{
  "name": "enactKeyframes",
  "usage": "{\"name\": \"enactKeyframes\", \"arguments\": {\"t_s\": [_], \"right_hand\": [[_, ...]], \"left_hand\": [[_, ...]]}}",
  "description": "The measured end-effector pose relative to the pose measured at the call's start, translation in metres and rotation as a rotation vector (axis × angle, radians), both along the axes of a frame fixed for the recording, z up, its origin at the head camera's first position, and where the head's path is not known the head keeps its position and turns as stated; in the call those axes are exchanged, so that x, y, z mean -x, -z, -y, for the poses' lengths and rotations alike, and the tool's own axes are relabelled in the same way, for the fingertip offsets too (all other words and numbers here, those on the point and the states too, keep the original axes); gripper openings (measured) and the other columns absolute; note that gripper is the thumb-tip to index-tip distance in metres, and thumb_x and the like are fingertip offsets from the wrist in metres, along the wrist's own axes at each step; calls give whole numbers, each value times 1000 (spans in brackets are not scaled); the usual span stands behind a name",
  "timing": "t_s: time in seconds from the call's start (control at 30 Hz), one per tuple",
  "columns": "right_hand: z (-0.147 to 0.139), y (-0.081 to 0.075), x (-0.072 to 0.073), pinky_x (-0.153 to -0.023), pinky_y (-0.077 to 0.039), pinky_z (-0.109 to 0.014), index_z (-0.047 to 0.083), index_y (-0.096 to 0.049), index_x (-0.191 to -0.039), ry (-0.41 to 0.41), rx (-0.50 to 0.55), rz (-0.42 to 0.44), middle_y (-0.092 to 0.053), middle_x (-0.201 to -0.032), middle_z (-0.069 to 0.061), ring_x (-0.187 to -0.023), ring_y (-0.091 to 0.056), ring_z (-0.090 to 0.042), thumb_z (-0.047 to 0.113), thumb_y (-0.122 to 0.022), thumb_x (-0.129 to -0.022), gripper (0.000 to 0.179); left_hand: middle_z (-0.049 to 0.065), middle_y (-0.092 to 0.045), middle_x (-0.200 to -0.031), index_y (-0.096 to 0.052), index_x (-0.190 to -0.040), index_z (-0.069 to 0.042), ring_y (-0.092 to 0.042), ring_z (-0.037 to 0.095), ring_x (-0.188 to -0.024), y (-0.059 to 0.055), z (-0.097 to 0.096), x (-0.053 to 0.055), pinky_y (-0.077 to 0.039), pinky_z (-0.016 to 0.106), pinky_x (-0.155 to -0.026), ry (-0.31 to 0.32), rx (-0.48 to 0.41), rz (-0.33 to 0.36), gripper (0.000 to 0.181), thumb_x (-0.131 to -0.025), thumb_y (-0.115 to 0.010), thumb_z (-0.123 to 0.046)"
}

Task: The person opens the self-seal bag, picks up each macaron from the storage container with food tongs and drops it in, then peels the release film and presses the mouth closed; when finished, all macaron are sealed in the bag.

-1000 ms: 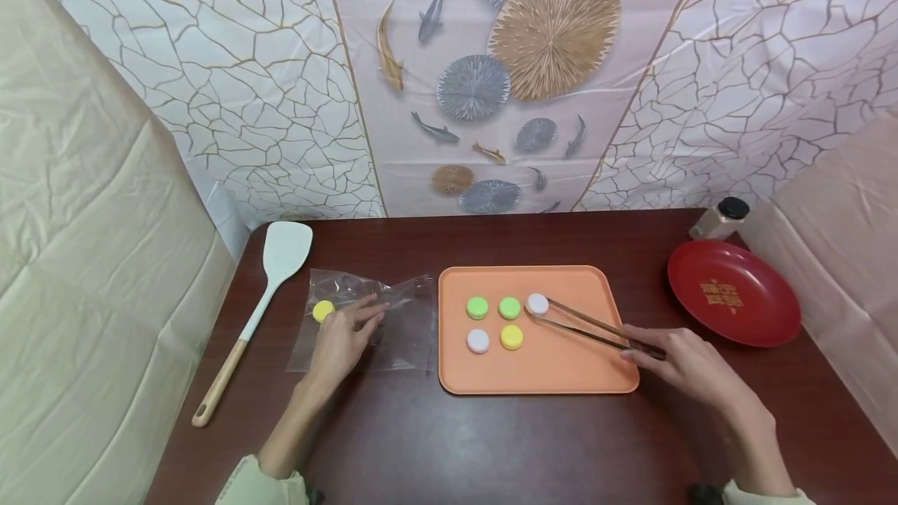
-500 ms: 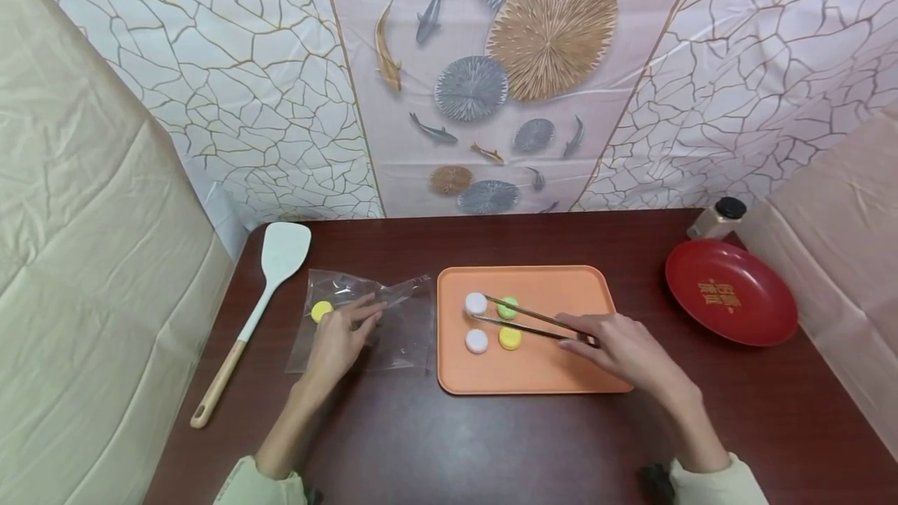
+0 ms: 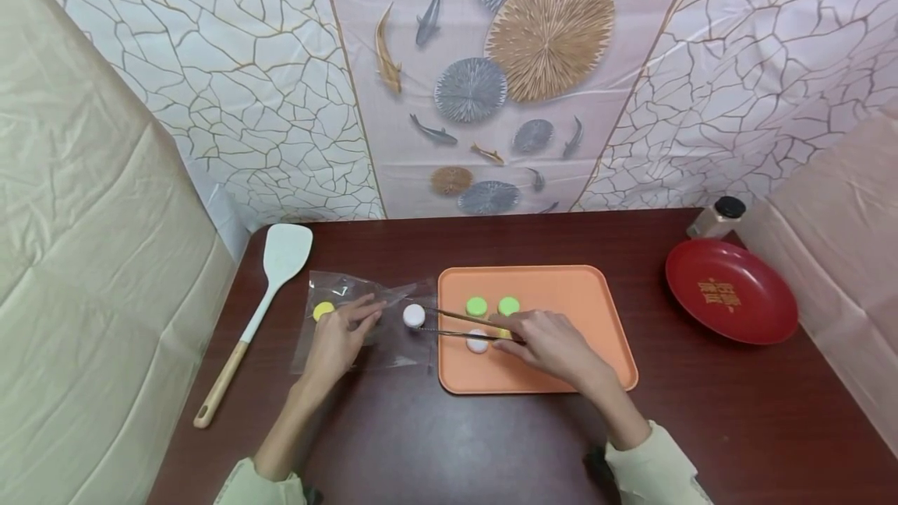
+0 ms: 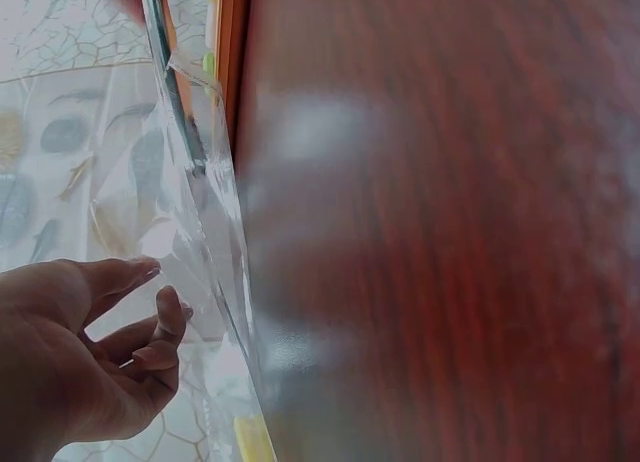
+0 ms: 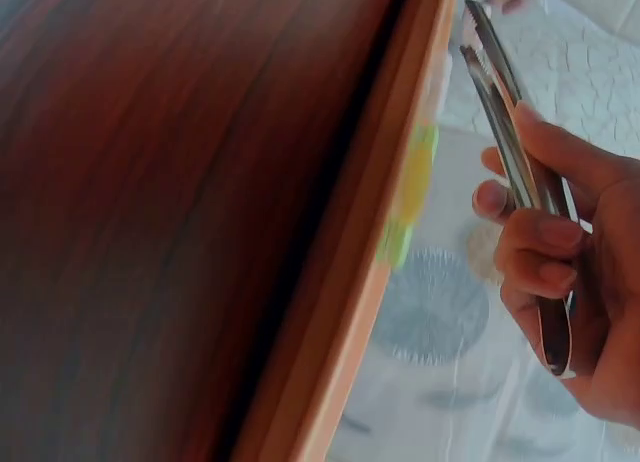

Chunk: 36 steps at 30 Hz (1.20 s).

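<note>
The tongs (image 5: 508, 142) are smooth, shiny metal. The bag (image 3: 403, 349) is clear, glossy, crinkled plastic; the small round sweets (image 3: 476, 305) look smooth and fairly matt. The tray (image 3: 561, 287) has a smooth low-sheen surface. The desk (image 3: 449, 443) is polished wood grain, the red plate (image 3: 761, 287) glossy, the spatula's handle (image 3: 222, 386) pale wood, and the cloth (image 3: 98, 256) at left creased with a soft sheen.
</note>
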State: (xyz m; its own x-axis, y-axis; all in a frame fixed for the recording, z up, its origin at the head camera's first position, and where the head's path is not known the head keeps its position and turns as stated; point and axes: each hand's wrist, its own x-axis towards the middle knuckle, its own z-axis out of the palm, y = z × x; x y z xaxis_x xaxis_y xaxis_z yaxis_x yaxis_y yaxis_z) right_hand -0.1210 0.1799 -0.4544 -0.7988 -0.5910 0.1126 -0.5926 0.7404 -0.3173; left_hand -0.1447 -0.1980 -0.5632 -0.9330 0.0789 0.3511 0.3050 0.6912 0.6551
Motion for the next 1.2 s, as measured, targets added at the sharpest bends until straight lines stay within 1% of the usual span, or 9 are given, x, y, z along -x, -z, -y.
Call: {"name": "enactKeyframes", "arguments": {"t_s": [0.23, 0.3, 0.47, 0.53, 0.63, 0.7, 0.97, 1.1, 1.2], "right_hand": [[29, 7, 5, -51, -40, -25, 18, -81, -130, -35, -30, 18, -79, -91, 3, -59, -50, -5, 31, -82, -101, 32], [37, 8, 7, -50, -41, -26, 18, -80, -122, -62, -22, 19, -80, -94, 4, -60, -53, -6, 31, -82, -101, 24], [52, 11, 13, -49, -41, -24, 17, -77, -118, -138, -15, -24, -74, -86, 3, -62, -59, -7, 26, -80, -102, 19], [57, 12, 16, -51, -41, -23, 16, -78, -123, -156, -9, -31, -74, -84, 1, -63, -60, -7, 26, -80, -102, 22], [66, 11, 19, -51, -41, -24, 16, -79, -123, -168, -3, -4, -73, -81, 1, -64, -60, -9, 29, -79, -103, 24], [72, 11, 21, -52, -42, -24, 14, -79, -123, -181, 4, 5, -73, -82, 1, -65, -62, -10, 29, -79, -103, 25], [94, 14, 28, -60, -52, -28, 5, -77, -128, -268, 12, 77, -78, -89, -3, -69, -69, -12, 21, -75, -107, 26], [106, 16, 33, -64, -54, -30, 6, -76, -126, -301, 7, 73, -78, -88, -3, -68, -66, -10, 22, -73, -108, 25], [113, 17, 36, -64, -52, -28, 4, -75, -133, -309, -1, 103, -77, -86, -3, -63, -60, -7, 23, -71, -109, 31]], "left_hand": [[6, -79, -134, -86, -122, -28, -36, -1, -47, 12, 4, 5, -36, 22, -49, -3, -5, -22, 21, -105, -77, -35], [12, -79, -132, -87, -121, -21, -32, 1, -46, -10, -3, -4, -36, 25, -49, -1, -19, -19, 20, -106, -77, -29], [11, -78, -134, -86, -122, -19, -28, 0, -43, -20, -7, -8, -36, 25, -48, 3, -14, 9, 25, -107, -74, -36], [5, -78, -135, -86, -123, -25, -28, -4, -41, 0, 0, 0, -35, 21, -48, 0, -2, -1, 26, -107, -73, -42], [6, -78, -136, -86, -123, -23, -33, 1, -41, -11, -3, -5, -36, 23, -49, 8, -17, -2, 22, -106, -76, -32], [5, -78, -136, -86, -123, -24, -38, 0, -42, -2, 0, -1, -37, 22, -49, -7, -13, 7, 22, -105, -77, -34], [3, -78, -136, -86, -125, -24, -81, 14, -86, 6, 0, 4, -58, 31, -66, -23, 10, -4, 23, -105, -77, -33], [1, -79, -135, -86, -124, -24, -77, 25, -121, 8, -1, 4, -62, 47, -92, -58, 38, -6, 22, -104, -79, -31], [1, -79, -135, -86, -123, -24, -75, 26, -125, 8, -3, 4, -61, 50, -96, -68, 34, -13, 22, -104, -79, -31]]}}
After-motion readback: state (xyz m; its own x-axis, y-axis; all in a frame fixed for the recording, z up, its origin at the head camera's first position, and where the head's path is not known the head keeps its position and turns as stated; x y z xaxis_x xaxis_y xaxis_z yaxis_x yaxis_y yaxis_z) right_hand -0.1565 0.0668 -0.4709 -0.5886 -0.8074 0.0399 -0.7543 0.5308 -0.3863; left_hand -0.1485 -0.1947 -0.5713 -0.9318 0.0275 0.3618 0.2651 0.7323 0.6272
